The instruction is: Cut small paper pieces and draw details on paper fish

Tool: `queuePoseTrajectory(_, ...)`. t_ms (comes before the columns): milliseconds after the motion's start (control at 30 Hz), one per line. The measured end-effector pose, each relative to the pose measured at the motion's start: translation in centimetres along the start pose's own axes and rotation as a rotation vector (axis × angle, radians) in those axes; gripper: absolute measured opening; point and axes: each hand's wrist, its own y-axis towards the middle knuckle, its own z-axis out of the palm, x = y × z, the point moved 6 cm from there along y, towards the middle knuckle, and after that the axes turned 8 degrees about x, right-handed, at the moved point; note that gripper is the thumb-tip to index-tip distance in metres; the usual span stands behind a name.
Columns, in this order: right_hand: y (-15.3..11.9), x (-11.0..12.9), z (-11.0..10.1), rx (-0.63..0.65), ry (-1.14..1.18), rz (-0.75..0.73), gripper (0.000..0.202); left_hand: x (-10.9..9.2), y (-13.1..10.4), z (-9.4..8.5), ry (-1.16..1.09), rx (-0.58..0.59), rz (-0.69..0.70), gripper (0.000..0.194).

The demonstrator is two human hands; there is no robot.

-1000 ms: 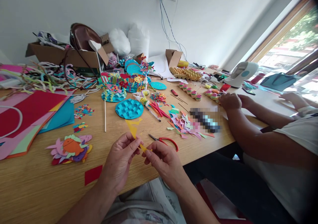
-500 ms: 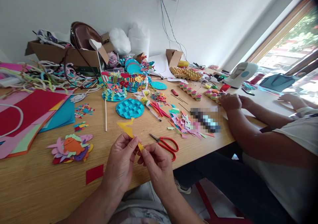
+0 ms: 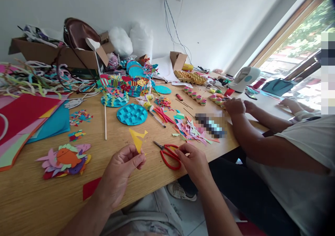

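My left hand [image 3: 119, 171] pinches a thin, pointed piece of yellow paper [image 3: 136, 140] between thumb and fingers, its forked end upward. My right hand [image 3: 193, 161] is at the handles of the red scissors [image 3: 170, 162], thumb and forefinger together at the upper loop. A bit of yellow shows beside those fingertips; whether they grip it or the handle is unclear. The scissors lie on the wooden table with their blades toward the back left. Partly behind my left forearm is a red paper rectangle [image 3: 90, 189]. Paper fish [image 3: 66, 159] are piled to the left.
Farther back are a blue woven disc [image 3: 132, 114], glue bottles, a pen [image 3: 157, 119] and paper scraps [image 3: 192, 129]. Coloured sheets [image 3: 23, 119] and pipe cleaners lie left, below a cardboard box [image 3: 54, 52]. Another person's hands [image 3: 235, 107] are at the right.
My right hand has left the yellow paper and moved right to the scissors' handles. My left hand still holds the paper, now more upright. The view has shifted slightly right.
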Motion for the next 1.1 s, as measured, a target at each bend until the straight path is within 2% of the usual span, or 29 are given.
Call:
queuePoseTrajectory(233,0.4,-0.8,-0.6,-0.056,-0.126,0.037,0.018,0.1,-0.2,-0.2,0.126,0.041,-0.05,0.012)
queuePoseTrajectory(467,0.5,-2.9,-0.6,-0.049,-0.262,0.104,0.013,-0.2,-0.4,0.2,0.198,0.055,-0.094,0.011)
queuePoseTrajectory(567,-0.1,-1.9,-1.1,-0.138,-0.192,0.03,0.014,-0.3,-0.3,0.7,0.196,0.087,-0.106,0.012)
queuePoseTrajectory(667,-1.1,0.9,-1.5,-0.153,0.002,-0.13,0.016,-0.3,-0.3,1.0,0.18,0.131,-0.118,0.015)
queuePoseTrajectory(733,-1.3,2.9,-1.2,-0.047,0.215,-0.214,0.019,-0.1,-0.4,1.2,0.189,0.181,-0.138,0.016)
queuePoseTrajectory(833,-0.9,5.1,-0.3,0.158,0.475,-0.211,0.03,0.4,-0.4,1.3,0.219,0.256,-0.148,0.015)
queuePoseTrajectory(933,0.3,6.8,1.1,0.364,0.572,-0.226,0.035,0.7,-0.5,1.4,0.26,0.309,-0.137,0.013)
queuePoseTrajectory(1033,1.2,8.2,2.9,0.602,0.61,-0.26,0.025,0.7,-0.5,1.3,0.305,0.322,-0.15,0.011)
queuePoseTrajectory(1100,1.4,8.7,3.7,0.693,0.649,-0.255,0.028,0.5,-0.5,1.2,0.307,0.323,-0.154,0.011)
